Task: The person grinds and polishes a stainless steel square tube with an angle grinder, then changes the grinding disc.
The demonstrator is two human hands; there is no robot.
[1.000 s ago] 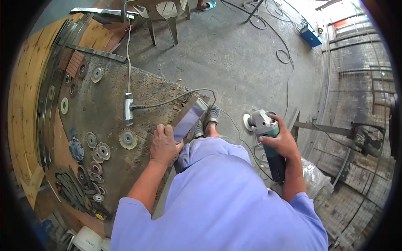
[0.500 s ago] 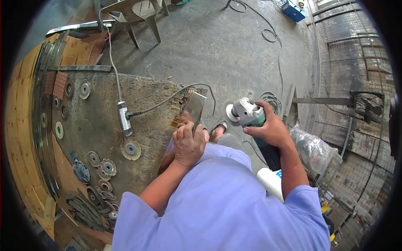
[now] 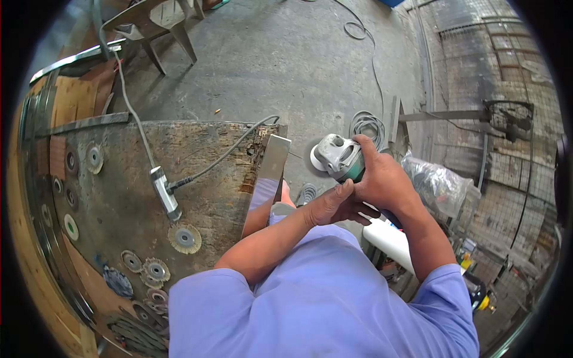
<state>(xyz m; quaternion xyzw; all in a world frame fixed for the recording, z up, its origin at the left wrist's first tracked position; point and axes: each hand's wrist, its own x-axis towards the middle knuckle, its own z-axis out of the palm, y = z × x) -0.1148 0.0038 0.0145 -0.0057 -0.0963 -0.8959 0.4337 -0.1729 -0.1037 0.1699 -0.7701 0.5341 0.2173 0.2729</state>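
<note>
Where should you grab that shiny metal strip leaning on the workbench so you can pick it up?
Probably by the middle of the metal strip, coming from its right side, off the open floor. It is long, flat and narrow, so fingers can wrap across its width. It lies along the workbench edge, which blocks the left. Both hands are on the angle grinder now.

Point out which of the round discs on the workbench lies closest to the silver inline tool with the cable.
The frayed flap disc, just below the silver tool on the workbench. The other discs sit farther off, along the left edge and lower-left corner.
</note>
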